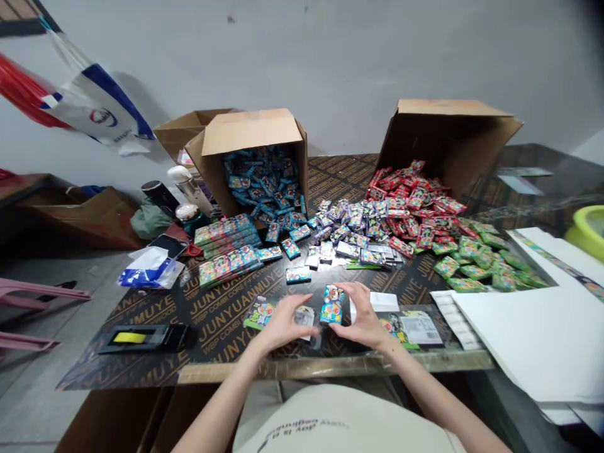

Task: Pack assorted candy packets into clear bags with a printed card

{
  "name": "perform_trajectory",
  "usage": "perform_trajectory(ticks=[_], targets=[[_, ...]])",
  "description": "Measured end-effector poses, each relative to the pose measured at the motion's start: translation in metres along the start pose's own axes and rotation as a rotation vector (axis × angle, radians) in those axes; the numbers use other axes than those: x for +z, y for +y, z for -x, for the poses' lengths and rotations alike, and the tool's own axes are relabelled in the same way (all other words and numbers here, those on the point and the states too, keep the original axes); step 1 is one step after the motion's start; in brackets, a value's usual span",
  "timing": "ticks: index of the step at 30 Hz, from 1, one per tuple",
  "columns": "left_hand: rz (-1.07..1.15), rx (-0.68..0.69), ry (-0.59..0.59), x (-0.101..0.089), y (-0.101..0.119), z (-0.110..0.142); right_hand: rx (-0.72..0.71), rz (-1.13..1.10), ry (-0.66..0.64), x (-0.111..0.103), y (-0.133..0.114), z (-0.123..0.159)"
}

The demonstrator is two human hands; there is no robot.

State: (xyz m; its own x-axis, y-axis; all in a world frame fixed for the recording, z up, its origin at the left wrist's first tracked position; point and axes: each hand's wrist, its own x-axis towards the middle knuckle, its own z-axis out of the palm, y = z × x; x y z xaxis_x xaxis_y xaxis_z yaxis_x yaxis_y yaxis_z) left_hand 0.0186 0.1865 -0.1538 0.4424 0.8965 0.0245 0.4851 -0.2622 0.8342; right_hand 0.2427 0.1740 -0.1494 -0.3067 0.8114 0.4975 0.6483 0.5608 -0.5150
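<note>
My left hand (283, 324) and my right hand (363, 318) meet at the near edge of the dark printed board (212, 314). Between them they hold a small stack of colourful packets (331, 304); the right hand's fingers curl round the blue one, and the left hand pinches a silvery packet (304, 316). A green-printed clear bag (259, 313) lies flat under the left hand. Another printed bag with a white label (415, 327) lies by the right hand.
Two tipped cardboard boxes spill packets: blue ones (264, 182) at the left, red ones (410, 195) at the right. Purple packets (353, 233) and green packets (481, 258) lie in heaps. Stacked display packs (226, 248), a tape dispenser (146, 338) and white sheets (533, 340) flank me.
</note>
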Motion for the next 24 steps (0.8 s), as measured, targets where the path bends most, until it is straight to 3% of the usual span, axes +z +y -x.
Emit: perform_trajectory(ticks=[2, 5, 12, 16, 24], targets=[[-0.372, 0.098, -0.104, -0.010, -0.017, 0.007, 0.005, 0.046, -0.019, -0.002, 0.010, 0.007], [-0.596, 0.131, -0.153, -0.012, -0.034, 0.014, 0.020, 0.091, -0.057, -0.005, 0.021, 0.016], [-0.545, 0.209, 0.127, 0.003, -0.026, 0.010, -0.026, 0.117, -0.148, -0.010, 0.006, 0.017], [-0.523, 0.250, 0.120, 0.004, -0.019, 0.007, -0.084, 0.024, -0.237, -0.011, 0.004, 0.012], [-0.427, 0.226, 0.109, 0.001, -0.018, 0.007, -0.063, -0.082, -0.230, -0.011, 0.013, 0.004]])
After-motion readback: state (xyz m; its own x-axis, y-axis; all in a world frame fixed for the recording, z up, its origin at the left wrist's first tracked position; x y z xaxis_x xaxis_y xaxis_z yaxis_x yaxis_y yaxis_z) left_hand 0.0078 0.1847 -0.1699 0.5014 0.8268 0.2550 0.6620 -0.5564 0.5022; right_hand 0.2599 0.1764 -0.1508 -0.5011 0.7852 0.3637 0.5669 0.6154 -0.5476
